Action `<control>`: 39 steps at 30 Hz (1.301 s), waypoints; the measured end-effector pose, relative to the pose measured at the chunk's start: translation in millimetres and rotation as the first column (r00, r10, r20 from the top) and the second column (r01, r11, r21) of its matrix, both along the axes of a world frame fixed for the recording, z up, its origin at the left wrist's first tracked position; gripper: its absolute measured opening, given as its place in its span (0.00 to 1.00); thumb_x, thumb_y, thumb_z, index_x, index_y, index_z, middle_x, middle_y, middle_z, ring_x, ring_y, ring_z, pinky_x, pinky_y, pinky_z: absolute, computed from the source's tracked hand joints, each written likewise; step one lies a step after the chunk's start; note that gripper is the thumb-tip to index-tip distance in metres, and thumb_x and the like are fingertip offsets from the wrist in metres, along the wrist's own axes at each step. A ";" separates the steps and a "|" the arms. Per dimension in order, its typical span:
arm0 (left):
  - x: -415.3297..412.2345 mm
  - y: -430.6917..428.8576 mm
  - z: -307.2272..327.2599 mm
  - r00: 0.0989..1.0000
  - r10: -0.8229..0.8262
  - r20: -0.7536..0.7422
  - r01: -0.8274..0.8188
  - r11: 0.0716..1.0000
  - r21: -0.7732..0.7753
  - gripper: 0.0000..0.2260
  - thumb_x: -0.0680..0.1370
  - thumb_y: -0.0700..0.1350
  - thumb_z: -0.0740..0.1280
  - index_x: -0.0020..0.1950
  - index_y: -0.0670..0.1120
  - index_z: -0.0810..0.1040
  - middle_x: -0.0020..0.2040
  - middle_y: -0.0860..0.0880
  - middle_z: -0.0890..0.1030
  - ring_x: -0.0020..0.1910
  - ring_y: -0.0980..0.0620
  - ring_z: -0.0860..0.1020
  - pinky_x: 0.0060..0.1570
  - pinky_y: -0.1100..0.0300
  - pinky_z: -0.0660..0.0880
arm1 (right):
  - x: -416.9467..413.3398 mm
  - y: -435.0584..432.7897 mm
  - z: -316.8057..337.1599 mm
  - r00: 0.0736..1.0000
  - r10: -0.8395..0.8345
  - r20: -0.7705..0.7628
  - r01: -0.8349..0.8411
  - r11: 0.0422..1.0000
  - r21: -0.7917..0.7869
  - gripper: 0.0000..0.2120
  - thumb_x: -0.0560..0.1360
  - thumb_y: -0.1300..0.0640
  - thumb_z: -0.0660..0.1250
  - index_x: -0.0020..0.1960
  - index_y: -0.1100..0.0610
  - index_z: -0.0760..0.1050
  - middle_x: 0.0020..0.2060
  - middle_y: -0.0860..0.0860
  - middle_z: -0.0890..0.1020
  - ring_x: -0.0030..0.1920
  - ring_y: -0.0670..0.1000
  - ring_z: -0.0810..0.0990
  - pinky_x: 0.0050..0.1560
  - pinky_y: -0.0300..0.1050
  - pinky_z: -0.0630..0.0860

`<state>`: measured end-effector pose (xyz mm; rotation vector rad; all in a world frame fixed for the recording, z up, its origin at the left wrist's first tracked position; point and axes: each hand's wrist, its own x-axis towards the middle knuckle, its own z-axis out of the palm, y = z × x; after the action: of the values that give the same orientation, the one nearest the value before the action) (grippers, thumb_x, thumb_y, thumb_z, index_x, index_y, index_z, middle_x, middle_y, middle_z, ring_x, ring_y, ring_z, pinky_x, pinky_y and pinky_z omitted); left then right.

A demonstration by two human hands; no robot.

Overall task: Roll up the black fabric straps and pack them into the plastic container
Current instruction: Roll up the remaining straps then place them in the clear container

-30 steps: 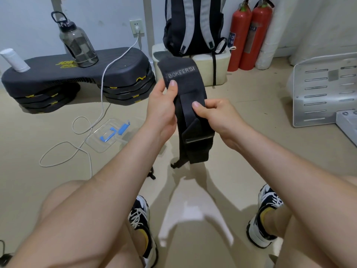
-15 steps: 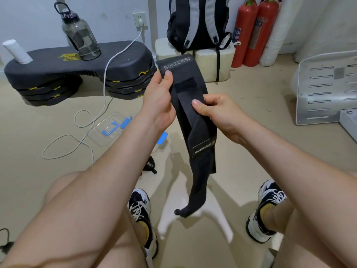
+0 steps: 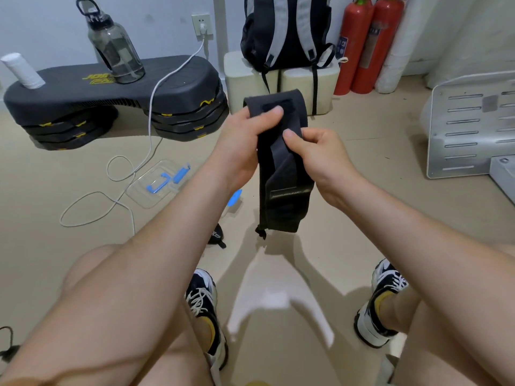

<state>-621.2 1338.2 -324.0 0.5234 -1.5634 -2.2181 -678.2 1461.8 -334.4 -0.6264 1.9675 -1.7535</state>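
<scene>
A black fabric strap (image 3: 281, 176) hangs in front of me, its top end folded over. My left hand (image 3: 245, 140) grips the folded top, thumb pressed on its dark patch. My right hand (image 3: 317, 151) pinches the strap a little lower, on its right edge. A small label shows near the strap's lower end, and a cord dangles below it. A clear plastic lid with blue clips (image 3: 160, 182) lies on the floor to the left. Part of the container with a blue clip (image 3: 234, 199) peeks out behind my left forearm. Another black strap (image 3: 216, 235) lies on the floor beneath that forearm.
A black step platform (image 3: 111, 90) holds a water bottle (image 3: 113, 48) and a white roll (image 3: 23, 71). A white cable (image 3: 133, 174) trails over the floor. A backpack (image 3: 287, 32), two fire extinguishers (image 3: 365, 43) and a white metal panel (image 3: 471, 121) stand behind. My shoes are below.
The top end with the white lettering has been folded down under my left thumb. The hanging tail is shorter than half a second ago. The right hand stays on the strap's edge.
</scene>
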 end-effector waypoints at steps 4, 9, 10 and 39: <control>-1.3 8.8 -8.0 1.000 0.004 -0.022 -0.005 0.998 -0.061 0.10 0.83 0.39 0.62 0.61 0.36 0.76 0.54 0.38 0.83 0.54 0.42 0.83 0.55 0.49 0.80 | 0.7 0.1 0.1 1.000 -0.009 -0.020 0.010 1.000 0.010 0.15 0.82 0.55 0.63 0.51 0.68 0.80 0.47 0.65 0.83 0.42 0.56 0.83 0.45 0.50 0.80; -5.3 8.2 -4.0 0.992 0.121 0.026 -0.122 0.992 0.026 0.13 0.85 0.48 0.56 0.56 0.42 0.78 0.52 0.41 0.84 0.53 0.43 0.83 0.54 0.49 0.80 | 2.1 -1.2 -1.6 0.984 0.003 -0.177 0.007 0.998 0.060 0.16 0.81 0.54 0.63 0.50 0.68 0.78 0.46 0.67 0.80 0.44 0.62 0.80 0.45 0.57 0.78; -5.4 7.0 -3.6 0.989 0.148 0.029 -0.150 0.987 0.059 0.13 0.85 0.48 0.56 0.55 0.43 0.77 0.52 0.42 0.84 0.53 0.43 0.83 0.54 0.49 0.80 | 2.6 -1.2 -1.4 0.977 0.007 -0.213 0.009 0.997 0.073 0.16 0.81 0.54 0.63 0.50 0.68 0.78 0.46 0.67 0.80 0.46 0.64 0.80 0.47 0.60 0.78; -1.5 19.0 -13.8 0.995 0.103 -0.018 -0.103 0.995 0.014 0.10 0.82 0.41 0.63 0.61 0.39 0.76 0.54 0.40 0.83 0.55 0.42 0.83 0.57 0.47 0.80 | 1.0 -8.4 -7.8 0.994 -0.059 -0.093 0.068 0.993 0.097 0.22 0.81 0.50 0.63 0.51 0.72 0.76 0.49 0.71 0.80 0.44 0.66 0.82 0.42 0.60 0.77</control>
<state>-622.7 1357.2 -337.8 0.5726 -1.4793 -2.1521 -677.2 1453.4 -342.2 -0.6250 2.1440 -1.6777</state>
